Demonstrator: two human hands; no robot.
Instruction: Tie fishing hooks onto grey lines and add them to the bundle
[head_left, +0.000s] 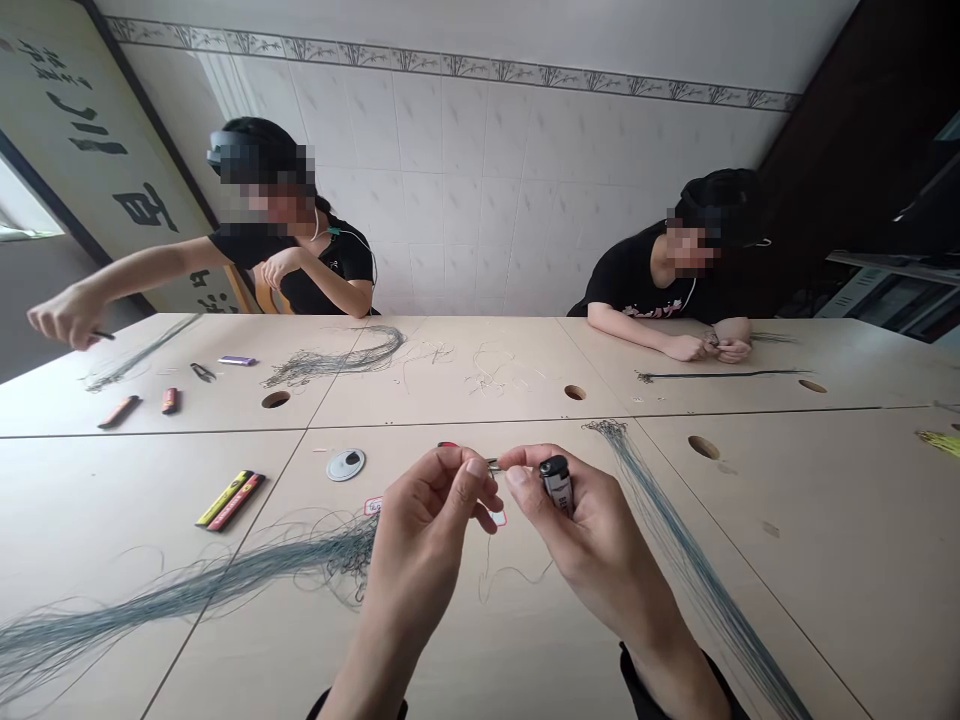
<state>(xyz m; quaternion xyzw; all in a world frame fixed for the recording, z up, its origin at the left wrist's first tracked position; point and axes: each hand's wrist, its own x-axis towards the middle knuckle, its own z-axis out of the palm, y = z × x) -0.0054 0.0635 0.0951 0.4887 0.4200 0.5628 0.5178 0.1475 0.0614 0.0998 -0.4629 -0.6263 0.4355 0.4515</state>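
My left hand (427, 530) is closed in a pinch, thumb against fingertips, at the middle of the view. What it pinches is too small to make out. My right hand (592, 540) faces it, fingers curled around a black lighter (556, 486), with thumb and forefinger meeting near a tiny metallic piece (493, 464) between the hands. Below them a thin pale thread (517, 572) curls over the table. Beside my left wrist lies a bundle of blue-grey lines with small hooks or loops (285, 562) at its end. Another such bundle (690, 540) runs along my right.
Two lighters, yellow and red (231, 500), and a round silver disc (346, 465) lie on the table (840, 520) to the left. Cable holes (703, 447) pierce the top. Across sit two people, one with an outstretched hand (71, 315), one with hands together (716, 345).
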